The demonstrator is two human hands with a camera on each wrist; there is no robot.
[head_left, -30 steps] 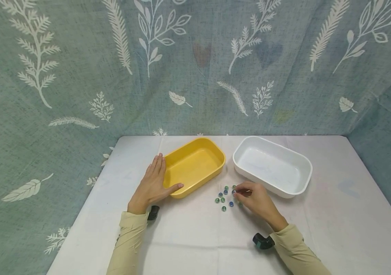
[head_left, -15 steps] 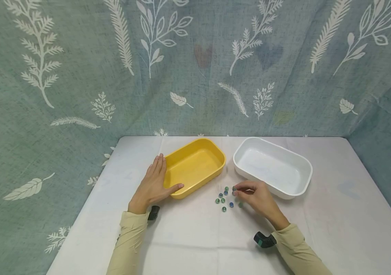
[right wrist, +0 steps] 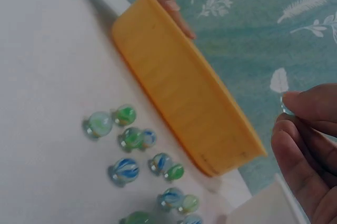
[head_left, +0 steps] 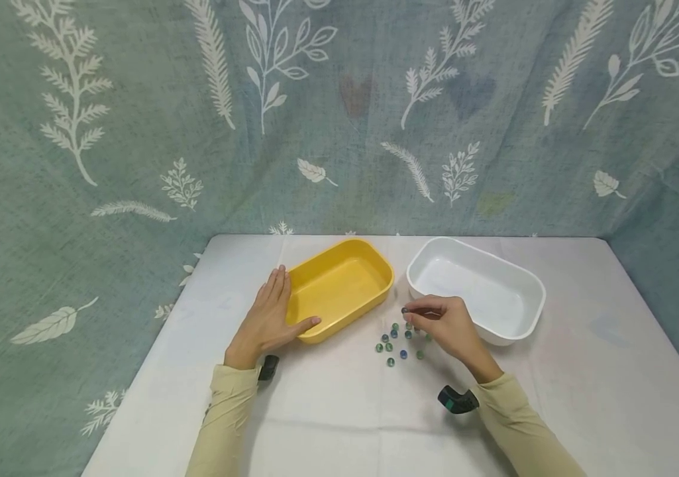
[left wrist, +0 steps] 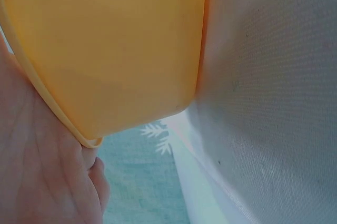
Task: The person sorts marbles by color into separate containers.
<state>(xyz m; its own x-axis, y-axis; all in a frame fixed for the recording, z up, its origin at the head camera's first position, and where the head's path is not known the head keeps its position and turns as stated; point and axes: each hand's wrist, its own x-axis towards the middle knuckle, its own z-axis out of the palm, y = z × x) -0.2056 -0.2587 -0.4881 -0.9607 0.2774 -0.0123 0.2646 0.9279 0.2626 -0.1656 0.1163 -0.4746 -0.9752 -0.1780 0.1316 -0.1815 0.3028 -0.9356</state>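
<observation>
My right hand (head_left: 445, 324) pinches a small glass marble (head_left: 405, 310) between thumb and fingertips, above the table and beside the white tub's near side. In the right wrist view that marble (right wrist: 286, 107) is mostly covered by the fingers. Below the hand lie several clear glass marbles with green or blue swirls, among them a blue-streaked marble (right wrist: 125, 170). My left hand (head_left: 263, 324) rests on the left end of a yellow tub (head_left: 339, 291), fingers straight and thumb over the near rim. The palm lies against the tub's rim in the left wrist view.
A white tub (head_left: 476, 285) stands right of the yellow one, behind my right hand. Both tubs sit on a white-covered table (head_left: 339, 411). A green curtain (head_left: 339, 179) with white leaf prints hangs behind the table.
My right hand has risen and moved away from the marbles toward the tubs with one marble pinched in it. Its fingers were among the marbles before. The left hand keeps its place.
</observation>
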